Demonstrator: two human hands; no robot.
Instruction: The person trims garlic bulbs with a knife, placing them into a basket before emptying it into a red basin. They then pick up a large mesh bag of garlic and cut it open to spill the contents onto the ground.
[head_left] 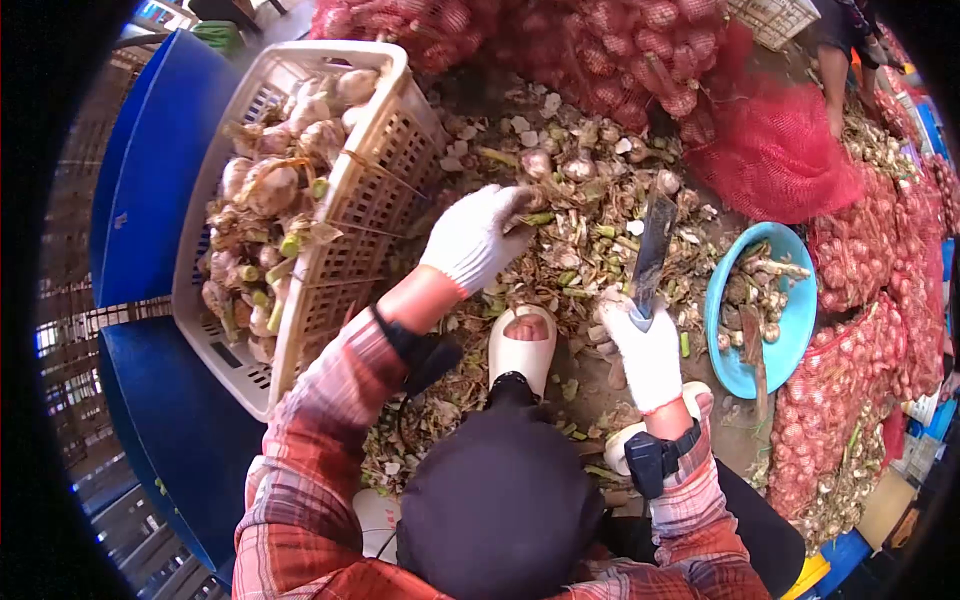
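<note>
My left hand, in a white glove with dirty fingertips, is over the heap of garlic trimmings. Its fingers are curled together beside a green stem piece, and what they hold, if anything, is too small to make out. My right hand, also gloved, is wrapped round the handle of a dark, broad-bladed knife, whose blade points away from me. Several garlic bulbs lie among the peels beyond my left hand. To the left, a white plastic crate holds many garlic bulbs with stems.
A turquoise basin with garlic pieces and a wooden-looking tool stands at right. Red mesh sacks of garlic line the far side and right. An empty-looking red net lies nearby. Another person's legs show at upper right. Blue containers stand at left.
</note>
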